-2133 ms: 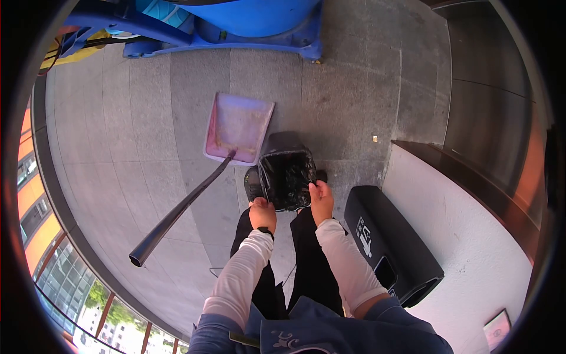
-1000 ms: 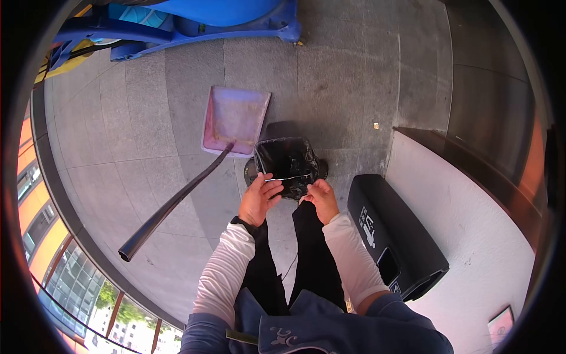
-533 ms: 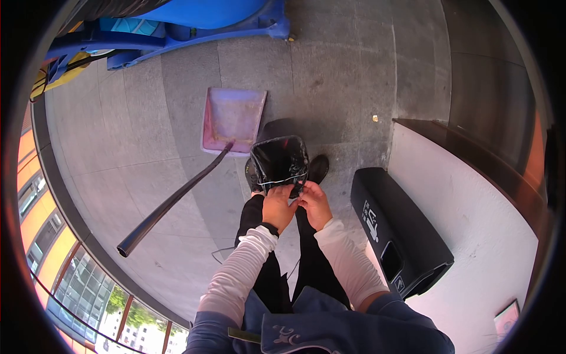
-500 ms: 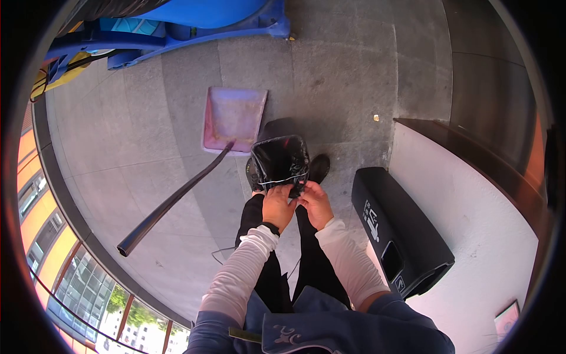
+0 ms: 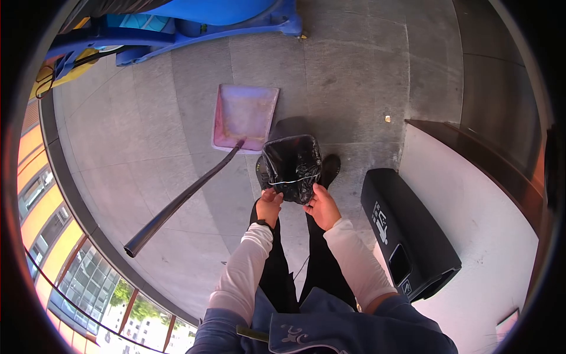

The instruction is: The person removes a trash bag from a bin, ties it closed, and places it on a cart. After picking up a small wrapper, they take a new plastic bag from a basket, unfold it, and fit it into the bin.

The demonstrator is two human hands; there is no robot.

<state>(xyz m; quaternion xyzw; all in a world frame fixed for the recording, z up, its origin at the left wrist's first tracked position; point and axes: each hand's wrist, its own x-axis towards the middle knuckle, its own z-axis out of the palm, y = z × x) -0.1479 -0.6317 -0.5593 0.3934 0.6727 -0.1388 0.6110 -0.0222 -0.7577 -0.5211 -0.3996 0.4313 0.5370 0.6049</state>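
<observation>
Two sets of fingers work at the near edge of the bin point(image 5: 291, 137): the left hand's point(image 5: 269, 207) are loosely curled by its near left corner, whether pinching anything I cannot tell; the right hand's point(image 5: 323, 210) are partly open, thumb apart, against the bunched black liner point(image 5: 303, 191) at its near right corner, with no clear grip. The liner could slip down inside if its loose folds are poorly caught, or tear if tugged over the thin pale wire point(image 5: 295, 180) crossing the bin's mouth; a hard pull on one side might tip the bin. Shoes point(image 5: 332, 167) flank the bin on the floor. Just beyond its left side lies a dustpan point(image 5: 247, 112); well right of it, a long black box point(image 5: 410, 236); far beyond it, a blue wheeled base point(image 5: 215, 40)
</observation>
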